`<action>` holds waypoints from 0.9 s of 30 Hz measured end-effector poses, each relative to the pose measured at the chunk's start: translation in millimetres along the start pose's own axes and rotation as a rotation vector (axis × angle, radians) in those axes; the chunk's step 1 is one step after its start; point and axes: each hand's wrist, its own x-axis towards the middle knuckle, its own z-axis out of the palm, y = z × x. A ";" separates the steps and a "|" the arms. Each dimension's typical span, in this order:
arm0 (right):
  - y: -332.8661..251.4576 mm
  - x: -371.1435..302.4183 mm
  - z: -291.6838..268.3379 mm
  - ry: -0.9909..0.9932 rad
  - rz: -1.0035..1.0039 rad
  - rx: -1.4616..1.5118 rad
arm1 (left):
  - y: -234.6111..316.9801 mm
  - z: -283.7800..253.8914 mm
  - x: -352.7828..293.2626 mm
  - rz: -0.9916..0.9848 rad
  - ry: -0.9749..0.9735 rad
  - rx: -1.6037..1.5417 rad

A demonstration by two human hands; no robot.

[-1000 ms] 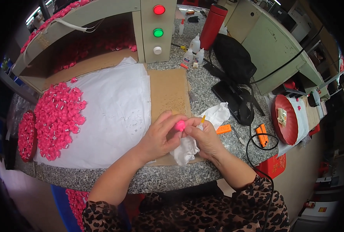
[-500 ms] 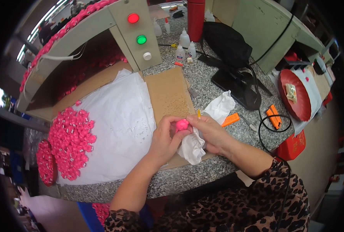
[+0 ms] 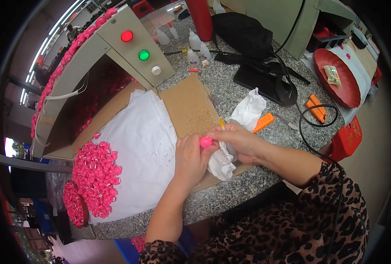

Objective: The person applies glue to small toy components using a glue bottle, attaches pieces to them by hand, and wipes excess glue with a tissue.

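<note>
A small glossy rounded pink piece [image 3: 206, 141] is pinched between the fingers and thumb of my left hand [image 3: 189, 154], over the cardboard's near end. My right hand [image 3: 237, 140] meets it, thumb and fingertips touching the pink piece. Tucked in the right palm is a translucent squeeze bottle [image 3: 232, 152], mostly hidden, with a yellow tip [image 3: 222, 123] sticking up past the fingers. A crumpled white tissue [image 3: 222, 163] hangs under the right hand, against the bottle. To the left, a heap of similar pink pieces [image 3: 96, 180] lies on white paper [image 3: 149, 127].
A grey machine housing [image 3: 136, 48] with lit red and green lamps stands at far left. Beyond the cardboard [image 3: 189, 103] are small bottles [image 3: 194, 40], a black bag [image 3: 244, 35] and a phone [image 3: 256, 83]. An orange cutter [image 3: 263, 122], loose cable [image 3: 305, 132] and red dish [image 3: 336, 79] lie rightward.
The view has turned and shifted, so the table appears tilted. My hands stay together on the pink piece, with the left fingers wrapped further over it.
</note>
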 end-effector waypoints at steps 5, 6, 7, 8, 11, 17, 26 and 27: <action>2.0 -0.3 1.7 -0.013 0.005 0.036 | -4.6 2.7 -2.0 0.042 -0.010 -0.040; 1.0 -0.3 3.8 -0.004 0.012 0.033 | -6.6 3.8 -3.4 0.058 -0.003 -0.024; 0.7 0.2 4.7 0.006 0.019 0.031 | -7.9 4.2 -4.5 0.074 0.003 -0.007; 0.4 0.2 3.5 0.010 0.018 0.034 | -7.0 4.3 -3.7 0.075 -0.001 -0.010; 0.7 1.6 -1.3 -0.002 0.049 0.047 | -5.0 3.7 -1.6 0.121 0.015 0.057; 2.2 0.0 1.4 -0.026 0.075 -0.027 | -4.9 3.9 -0.7 0.163 0.039 0.093; 21.7 3.0 -3.8 0.028 -0.232 -0.133 | -2.3 6.5 -1.1 0.148 -0.009 0.217; 20.7 2.1 -1.6 0.055 -0.261 -0.196 | -1.2 5.9 -1.1 0.140 -0.020 0.225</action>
